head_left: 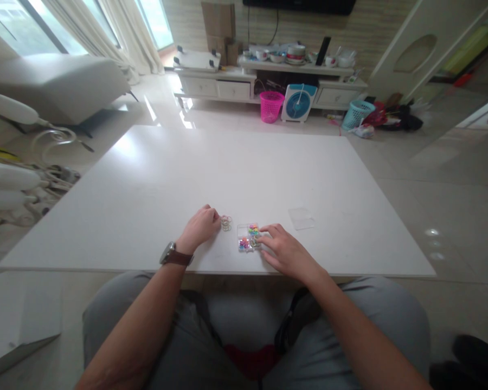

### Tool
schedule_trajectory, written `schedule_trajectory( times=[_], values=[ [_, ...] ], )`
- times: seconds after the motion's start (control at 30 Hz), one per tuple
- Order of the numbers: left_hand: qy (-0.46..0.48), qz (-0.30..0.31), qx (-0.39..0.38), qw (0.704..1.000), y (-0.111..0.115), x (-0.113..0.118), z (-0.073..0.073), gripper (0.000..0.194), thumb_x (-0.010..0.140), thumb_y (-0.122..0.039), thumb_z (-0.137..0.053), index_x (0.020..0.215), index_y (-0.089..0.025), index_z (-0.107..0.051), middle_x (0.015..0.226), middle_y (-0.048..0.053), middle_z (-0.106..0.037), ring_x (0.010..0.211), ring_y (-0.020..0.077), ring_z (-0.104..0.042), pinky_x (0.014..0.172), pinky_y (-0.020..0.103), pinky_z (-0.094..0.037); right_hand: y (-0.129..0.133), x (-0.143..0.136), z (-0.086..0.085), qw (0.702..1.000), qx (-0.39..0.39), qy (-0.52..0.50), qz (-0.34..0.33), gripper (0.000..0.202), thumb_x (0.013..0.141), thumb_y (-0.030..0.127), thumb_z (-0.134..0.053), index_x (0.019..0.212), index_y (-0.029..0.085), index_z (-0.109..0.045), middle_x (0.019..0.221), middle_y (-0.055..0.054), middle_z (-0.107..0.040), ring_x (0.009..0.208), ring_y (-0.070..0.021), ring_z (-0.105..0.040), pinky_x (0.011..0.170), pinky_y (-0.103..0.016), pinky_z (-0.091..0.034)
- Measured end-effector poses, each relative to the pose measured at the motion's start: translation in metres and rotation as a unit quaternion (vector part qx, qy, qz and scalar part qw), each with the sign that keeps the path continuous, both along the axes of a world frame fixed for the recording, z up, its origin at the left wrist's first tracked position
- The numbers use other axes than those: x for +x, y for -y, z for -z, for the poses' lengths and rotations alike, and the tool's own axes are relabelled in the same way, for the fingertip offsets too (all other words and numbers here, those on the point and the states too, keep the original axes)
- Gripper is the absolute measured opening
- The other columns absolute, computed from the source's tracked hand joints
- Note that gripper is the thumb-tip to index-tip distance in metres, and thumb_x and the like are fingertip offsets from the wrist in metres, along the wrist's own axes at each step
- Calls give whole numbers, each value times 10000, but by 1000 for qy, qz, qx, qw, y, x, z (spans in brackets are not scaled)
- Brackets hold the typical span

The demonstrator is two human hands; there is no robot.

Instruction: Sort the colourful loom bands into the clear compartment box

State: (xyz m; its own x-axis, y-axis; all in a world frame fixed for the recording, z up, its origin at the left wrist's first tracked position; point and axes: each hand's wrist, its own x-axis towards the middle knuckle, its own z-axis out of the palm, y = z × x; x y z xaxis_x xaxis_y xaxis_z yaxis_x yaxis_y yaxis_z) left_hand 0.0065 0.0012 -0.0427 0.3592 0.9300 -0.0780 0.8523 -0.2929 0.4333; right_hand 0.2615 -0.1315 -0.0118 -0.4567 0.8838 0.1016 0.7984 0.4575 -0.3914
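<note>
A small clear compartment box (243,232) lies on the white table near its front edge. Tiny colourful pieces fill its far right and near left sections; duller pieces sit in the near right one, and the far left section looks bare. My right hand (283,250) reaches in from the right with fingers spread, its fingertips at the box's right side. To the left of the box is a small heap of thin loops (226,222), like rubber bands. My left hand (203,225) rests beside this heap, fingers curled closed at its edge; whatever they pinch is hidden.
A clear flat lid (301,218) lies right of the box on the white table (236,173). Beyond the table are a pink basket (271,106), a box fan (298,103) and a low cabinet (236,89). Chairs (12,181) stand at the left.
</note>
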Motion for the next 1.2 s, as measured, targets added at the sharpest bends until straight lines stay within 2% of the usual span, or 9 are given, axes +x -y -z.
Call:
schedule_trajectory(
  times=[0.07, 0.13, 0.23, 0.33, 0.57, 0.67, 0.8, 1.0, 1.2],
  values=[
    [27, -2, 10, 1000, 0, 0, -2, 168, 883, -261, -538, 753, -174, -599, 914, 69, -590, 780, 179, -576, 754, 322, -461, 0, 0, 0, 1000, 0, 2, 0, 254, 915, 158, -582, 1160, 176, -650, 1280, -129, -570, 1217, -273, -463, 1048, -451, -476],
    [70, 23, 32, 997, 3, 4, -4, 151, 890, -270, -545, 790, -173, -605, 928, 61, -591, 793, 173, -574, 764, 318, -460, 0, 0, 0, 1000, -2, 5, 1, 251, 915, 163, -585, 1157, 172, -651, 1287, -130, -569, 1217, -274, -464, 1046, -449, -478],
    [135, 115, 34, 984, 13, 16, -7, 146, 913, -270, -535, 839, -178, -621, 941, 47, -591, 781, 153, -570, 742, 297, -458, 0, -1, -1, 1000, -7, 12, 1, 259, 909, 156, -589, 1160, 168, -650, 1287, -131, -571, 1219, -275, -464, 1043, -445, -481],
    [144, 189, 16, 971, 24, 29, -6, 116, 907, -230, -542, 868, -183, -641, 940, 39, -593, 763, 141, -564, 712, 280, -451, 0, -2, -2, 1000, -7, 11, 1, 291, 894, 133, -593, 1177, 173, -645, 1273, -128, -577, 1218, -273, -466, 1047, -443, -478],
    [128, 212, 19, 969, 28, 33, -7, 146, 888, -211, -569, 889, -192, -713, 931, 39, -621, 786, 142, -580, 720, 267, -444, 0, -1, -3, 1000, -10, 11, 4, 301, 900, 140, -588, 1194, 183, -638, 1282, -122, -574, 1225, -271, -465, 1043, -440, -482],
    [134, 192, 19, 972, 24, 27, -12, 178, 901, -223, -545, 882, -188, -718, 891, 38, -627, 771, 141, -578, 707, 266, -439, 0, -1, -3, 1000, -12, 12, 4, 282, 903, 148, -588, 1176, 186, -645, 1273, -123, -577, 1223, -271, -465, 1035, -440, -486],
    [119, 113, 32, 986, 14, 13, -14, 172, 894, -251, -549, 849, -177, -697, 855, 38, -631, 724, 142, -560, 689, 279, -430, 0, -1, -3, 1000, -8, 8, 5, 258, 904, 146, -586, 1149, 194, -651, 1287, -121, -569, 1228, -269, -464, 1033, -441, -487],
    [61, 51, 26, 997, 5, 1, -7, 183, 874, -354, -597, 840, -188, -667, 888, 47, -663, 717, 158, -569, 669, 301, -414, 0, -1, -2, 1000, -9, 11, 3, 245, 905, 144, -585, 1138, 183, -650, 1276, -122, -575, 1219, -269, -468, 1041, -440, -484],
    [29, 32, 5, 999, 7, 6, 3, 152, 808, -305, -641, 913, -195, -632, 979, 55, -666, 763, 169, -596, 688, 299, -423, 0, -2, -1, 1000, -7, 17, 3, 215, 896, 150, -604, 1103, 167, -657, 1254, -128, -580, 1213, -271, -469, 1047, -433, -481]
  ],
)
